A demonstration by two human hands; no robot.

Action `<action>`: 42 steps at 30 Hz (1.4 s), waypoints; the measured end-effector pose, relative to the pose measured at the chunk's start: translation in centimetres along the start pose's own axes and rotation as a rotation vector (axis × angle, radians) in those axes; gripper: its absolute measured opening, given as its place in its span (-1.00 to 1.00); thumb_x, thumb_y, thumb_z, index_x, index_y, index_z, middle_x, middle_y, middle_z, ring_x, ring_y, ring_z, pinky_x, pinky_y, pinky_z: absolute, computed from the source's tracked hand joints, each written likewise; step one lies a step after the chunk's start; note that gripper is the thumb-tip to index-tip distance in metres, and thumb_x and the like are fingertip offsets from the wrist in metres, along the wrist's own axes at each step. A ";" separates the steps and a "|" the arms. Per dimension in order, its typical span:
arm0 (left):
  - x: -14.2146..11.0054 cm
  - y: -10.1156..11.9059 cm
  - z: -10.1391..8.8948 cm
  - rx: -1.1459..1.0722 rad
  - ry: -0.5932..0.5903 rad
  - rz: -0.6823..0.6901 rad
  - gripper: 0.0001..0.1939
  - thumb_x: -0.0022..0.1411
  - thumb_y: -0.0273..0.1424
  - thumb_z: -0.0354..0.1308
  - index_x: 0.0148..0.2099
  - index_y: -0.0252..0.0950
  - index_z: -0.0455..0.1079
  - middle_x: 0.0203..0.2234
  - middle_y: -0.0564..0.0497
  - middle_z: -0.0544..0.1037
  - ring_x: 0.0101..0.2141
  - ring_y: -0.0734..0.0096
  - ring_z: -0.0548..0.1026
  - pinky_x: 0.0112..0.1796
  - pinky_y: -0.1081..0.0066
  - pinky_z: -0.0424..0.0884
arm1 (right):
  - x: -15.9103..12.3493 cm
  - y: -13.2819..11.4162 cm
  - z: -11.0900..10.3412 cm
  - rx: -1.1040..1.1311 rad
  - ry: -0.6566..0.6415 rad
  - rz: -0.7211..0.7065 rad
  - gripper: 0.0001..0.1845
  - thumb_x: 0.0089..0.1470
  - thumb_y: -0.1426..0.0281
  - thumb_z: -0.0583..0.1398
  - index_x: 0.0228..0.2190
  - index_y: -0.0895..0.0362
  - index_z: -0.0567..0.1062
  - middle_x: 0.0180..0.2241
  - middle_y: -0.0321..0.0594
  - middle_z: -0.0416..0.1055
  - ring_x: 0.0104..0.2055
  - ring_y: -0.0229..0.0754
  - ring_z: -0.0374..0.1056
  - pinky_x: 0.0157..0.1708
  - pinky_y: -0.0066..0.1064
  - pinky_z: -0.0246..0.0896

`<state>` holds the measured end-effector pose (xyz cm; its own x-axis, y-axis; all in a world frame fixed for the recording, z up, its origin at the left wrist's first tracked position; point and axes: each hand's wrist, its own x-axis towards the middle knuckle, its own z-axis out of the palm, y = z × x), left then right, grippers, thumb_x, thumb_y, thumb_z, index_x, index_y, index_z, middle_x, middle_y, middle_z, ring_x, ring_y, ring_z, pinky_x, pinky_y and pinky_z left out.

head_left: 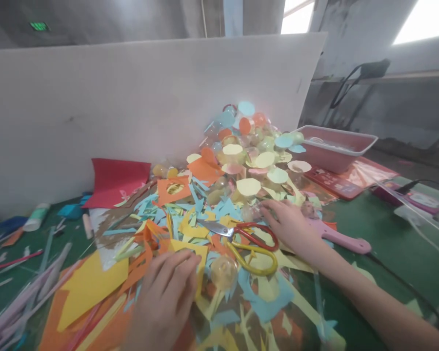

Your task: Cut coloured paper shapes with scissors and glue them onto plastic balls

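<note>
My left hand [168,287] rests at the near side of the paper heap, fingers bent and loosely together over a yellow paper piece [201,253]; its thumb is hidden. Just right of it lies a clear yellowish plastic ball [224,273]. My right hand [289,226] reaches in from the right, fingers stretched out, fingertips at a small clear plastic ball [251,212]. Between the hands lie scissors [227,231] with one red and one yellow handle, blades pointing left. Beside my right hand is a pink glue gun [340,239], its nozzle end partly hidden in scraps.
Clear balls topped with paper discs [265,160] are piled at the back against a white board [149,97]. A pink basket [338,146] stands at right. Red paper [120,180], a glue stick [36,217] and plastic strips [32,297] lie left. A cord [402,282] runs right.
</note>
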<state>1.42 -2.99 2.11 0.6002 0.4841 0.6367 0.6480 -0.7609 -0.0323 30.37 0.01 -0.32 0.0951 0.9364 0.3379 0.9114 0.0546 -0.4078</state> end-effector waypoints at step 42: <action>4.8 -0.8 1.2 -0.169 -0.161 -0.100 -0.78 0.39 -0.39 -0.09 -0.01 -0.30 0.30 -0.09 -0.09 0.43 -0.02 0.24 0.30 -0.01 0.21 0.30 | 0.5 -0.1 -1.6 0.401 0.355 -0.042 -0.81 0.25 0.26 0.00 -0.33 0.07 0.30 -0.29 -0.17 0.36 -0.21 -0.11 0.29 -0.18 -0.28 0.20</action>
<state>4.34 0.47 4.22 0.6128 0.6130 0.4987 0.6286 -0.7606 0.1624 30.99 -0.09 1.28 0.2545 0.7595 0.5987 0.6996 0.2829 -0.6562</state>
